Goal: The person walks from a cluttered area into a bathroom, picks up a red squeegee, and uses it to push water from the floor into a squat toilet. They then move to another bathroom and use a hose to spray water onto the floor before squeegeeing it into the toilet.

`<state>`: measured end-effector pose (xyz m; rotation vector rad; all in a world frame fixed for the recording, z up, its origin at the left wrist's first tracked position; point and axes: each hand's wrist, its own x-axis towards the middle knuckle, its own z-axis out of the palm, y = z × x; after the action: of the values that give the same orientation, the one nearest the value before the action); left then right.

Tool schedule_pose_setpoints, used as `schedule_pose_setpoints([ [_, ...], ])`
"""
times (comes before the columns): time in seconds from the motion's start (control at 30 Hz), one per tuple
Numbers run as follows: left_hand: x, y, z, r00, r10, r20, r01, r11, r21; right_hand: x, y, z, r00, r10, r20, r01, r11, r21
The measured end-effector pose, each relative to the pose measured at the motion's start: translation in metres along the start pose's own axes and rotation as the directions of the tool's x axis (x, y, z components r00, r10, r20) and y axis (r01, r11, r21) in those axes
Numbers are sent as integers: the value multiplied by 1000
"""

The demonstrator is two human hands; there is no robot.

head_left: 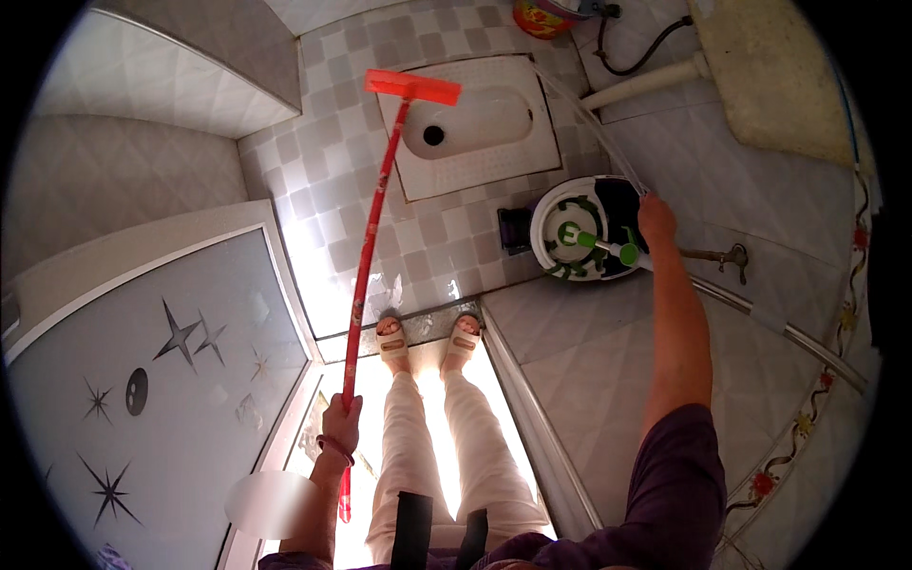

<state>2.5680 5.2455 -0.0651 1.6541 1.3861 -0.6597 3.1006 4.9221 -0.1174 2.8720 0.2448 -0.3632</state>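
Note:
My left hand (342, 424) is closed around the red pole of a floor squeegee (369, 252). Its wide orange-red head (412, 87) is over the left rim of a white squat toilet (475, 176) set in the tiled floor. Stretched out to the right, my right hand (656, 222) closes on the near end of what looks like a clear hose (594, 123), which runs up toward the toilet's far right corner. Just beside that hand stands a spin mop bucket (538, 223) with a white and green basket. A mop's metal handle (717, 290) slants out of it, passing under my right forearm.
A frosted door (190, 380) with dark star shapes stands at the left. At the right wall are a brass tap (736, 256) and a white pipe (646, 87). A colourful bucket (543, 19) sits at the far end. My sandalled feet rest on the wet door sill (427, 324).

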Motion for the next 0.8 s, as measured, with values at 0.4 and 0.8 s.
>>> schedule_pose_setpoints([
  [0.4,-42,-25,-3,975,-212,65,220,898,-382,-3,1,7,993,-67,97,65,998,15],
  [0.8,-65,-42,10,948,-264,179,316,850,-422,-2,-12,18,956,-116,268,146,984,-97],
])
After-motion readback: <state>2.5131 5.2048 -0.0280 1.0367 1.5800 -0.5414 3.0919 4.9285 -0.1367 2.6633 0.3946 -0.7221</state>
